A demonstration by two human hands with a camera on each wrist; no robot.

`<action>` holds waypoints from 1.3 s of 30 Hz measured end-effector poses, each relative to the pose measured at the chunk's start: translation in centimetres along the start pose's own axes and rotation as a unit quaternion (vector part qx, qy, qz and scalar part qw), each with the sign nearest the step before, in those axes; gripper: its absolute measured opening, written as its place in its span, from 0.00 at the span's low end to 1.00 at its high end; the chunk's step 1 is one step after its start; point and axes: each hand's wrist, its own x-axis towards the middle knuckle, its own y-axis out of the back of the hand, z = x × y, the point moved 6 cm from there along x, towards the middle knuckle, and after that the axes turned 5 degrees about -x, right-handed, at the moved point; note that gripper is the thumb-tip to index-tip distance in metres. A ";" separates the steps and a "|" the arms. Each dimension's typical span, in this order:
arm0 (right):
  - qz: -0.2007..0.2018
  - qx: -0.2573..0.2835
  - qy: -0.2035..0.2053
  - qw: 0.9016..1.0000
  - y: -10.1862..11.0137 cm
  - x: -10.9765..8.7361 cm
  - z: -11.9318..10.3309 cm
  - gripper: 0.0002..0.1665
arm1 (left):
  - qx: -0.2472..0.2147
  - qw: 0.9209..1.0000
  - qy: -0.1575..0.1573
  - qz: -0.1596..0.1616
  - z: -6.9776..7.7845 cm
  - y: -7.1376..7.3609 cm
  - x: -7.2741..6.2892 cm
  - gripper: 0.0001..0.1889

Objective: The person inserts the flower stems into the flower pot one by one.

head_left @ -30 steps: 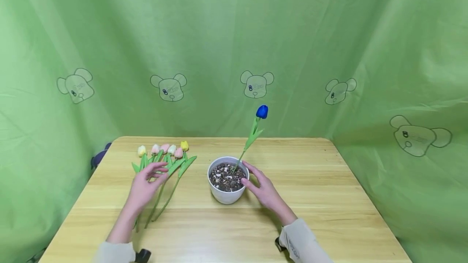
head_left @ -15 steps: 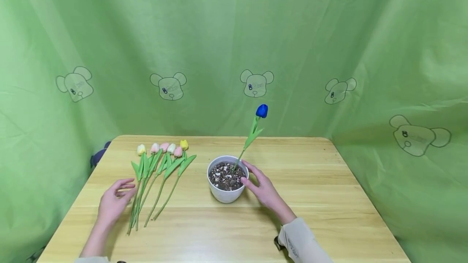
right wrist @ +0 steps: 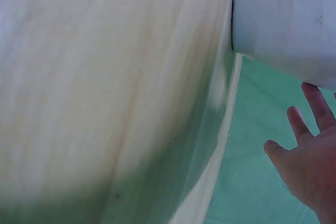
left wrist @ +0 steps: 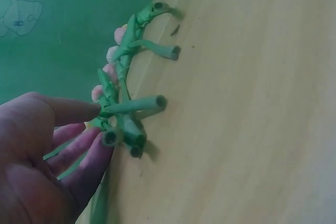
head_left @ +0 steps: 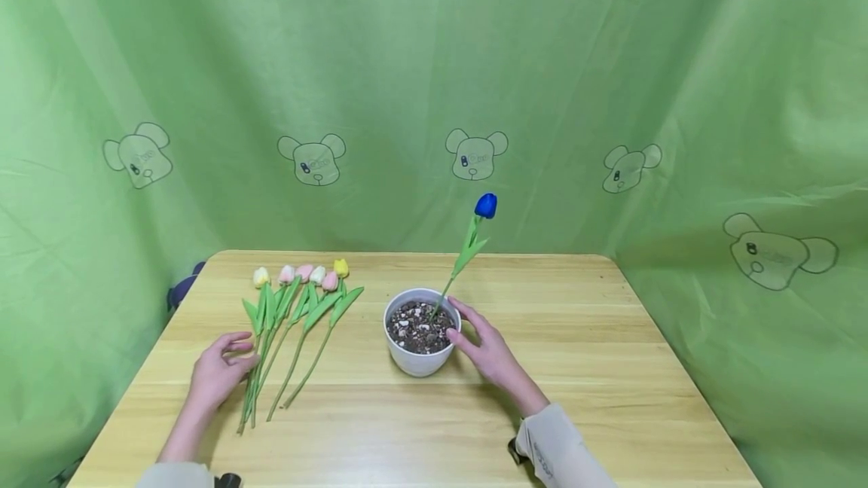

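Note:
A white flowerpot (head_left: 415, 364) filled with dark soil and pale pebbles stands near the table's middle. From its soil rises an artificial blue tulip (head_left: 485, 206), leaning right. My right hand (head_left: 490, 352) holds the pot's right rim between thumb and index finger; in the right wrist view other fingers spread below the pot (right wrist: 283, 24). To the left lie several artificial tulips (head_left: 298, 315) with white, pink and yellow heads pointing away. My left hand (head_left: 217, 373) is at the leftmost stems, thumb and fingertips touching them, fingers loosely bent; the left wrist view shows stem ends (left wrist: 139, 104) beside the thumb.
The wooden table (head_left: 576, 322) carries the pot and the loose tulips. A green curtain (head_left: 393, 96) with bear-head prints hangs behind and along both sides of it.
My left hand has come from above the tulips down to the left, then slightly right against the leftmost stems. The right hand stays on the pot.

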 end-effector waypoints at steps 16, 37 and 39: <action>0.002 0.008 0.002 1.000 0.1 -0.1 -0.1 0.36 | 0.011 1.000 0.000 -0.009 -0.3 -0.2 0.8 0.33; 0.002 0.018 0.003 1.000 0.2 -0.1 -0.2 0.36 | -0.145 0.984 0.104 -0.015 -1.4 1.2 0.2 0.34; 0.002 0.018 0.003 1.000 0.1 -0.1 -0.2 0.36 | -0.164 0.980 0.114 -0.022 -1.6 1.2 0.0 0.34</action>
